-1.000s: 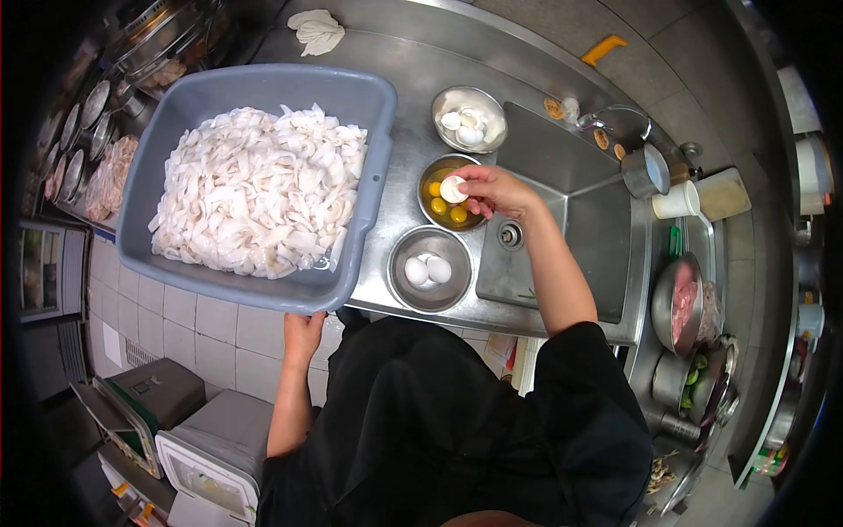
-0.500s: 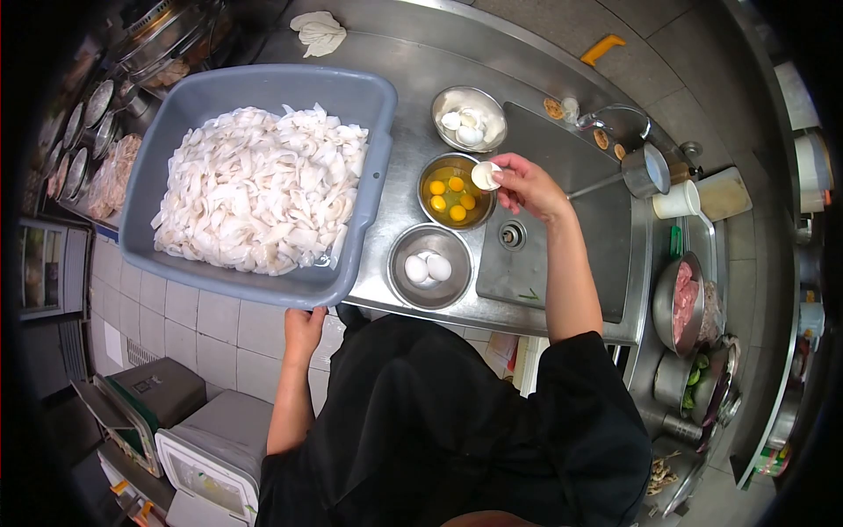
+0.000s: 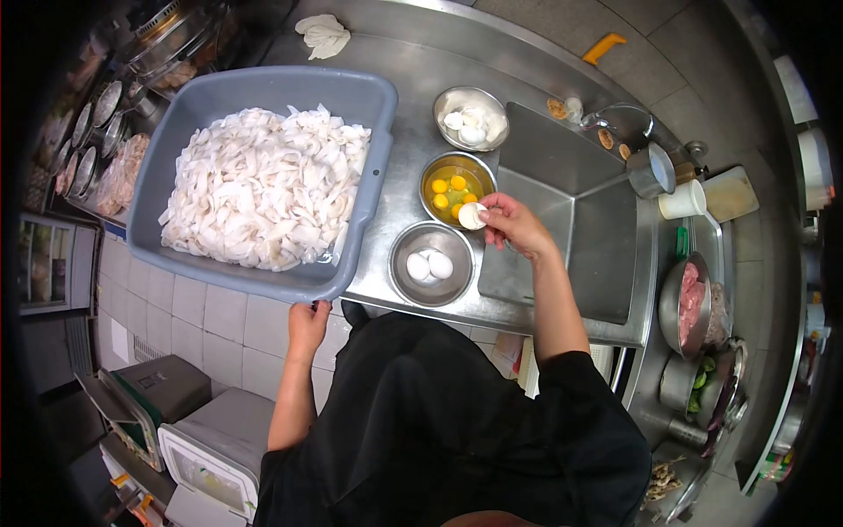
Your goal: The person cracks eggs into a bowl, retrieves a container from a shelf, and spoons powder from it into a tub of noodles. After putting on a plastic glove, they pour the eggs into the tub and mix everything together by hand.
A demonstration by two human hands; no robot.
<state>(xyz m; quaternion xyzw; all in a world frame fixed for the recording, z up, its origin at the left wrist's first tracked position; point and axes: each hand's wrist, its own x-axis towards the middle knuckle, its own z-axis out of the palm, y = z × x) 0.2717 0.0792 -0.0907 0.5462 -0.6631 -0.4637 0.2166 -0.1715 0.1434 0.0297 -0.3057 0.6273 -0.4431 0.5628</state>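
Observation:
In the head view my right hand (image 3: 518, 227) pinches a white eggshell (image 3: 471, 216) over the near-right edge of a metal bowl of cracked eggs (image 3: 425, 204). Several yellow yolks (image 3: 458, 183) lie in that bowl in clear egg white. Just nearer to me, a second metal bowl (image 3: 406, 288) holds whole white eggs (image 3: 418, 266). A third metal bowl (image 3: 442, 132), farther off, contains white shells (image 3: 472, 133). My left hand (image 3: 307, 328) is closed at the near rim of a large grey tub (image 3: 373, 189), its fingertips partly hidden. Pale, whitish strips (image 3: 263, 189) fill the tub.
To the right of the bowls is a steel sink (image 3: 606, 255) with a faucet (image 3: 625, 110) behind it. Beyond it stand a pot (image 3: 650, 171), a white container (image 3: 681, 200) and a bowl of pink meat (image 3: 692, 303). A crumpled cloth (image 3: 323, 37) lies at the back left.
My right hand has brought the eggshell nearer to me and slightly left, from the right rim of the yolk bowl to its near-right edge. My left hand stays at the tub's rim.

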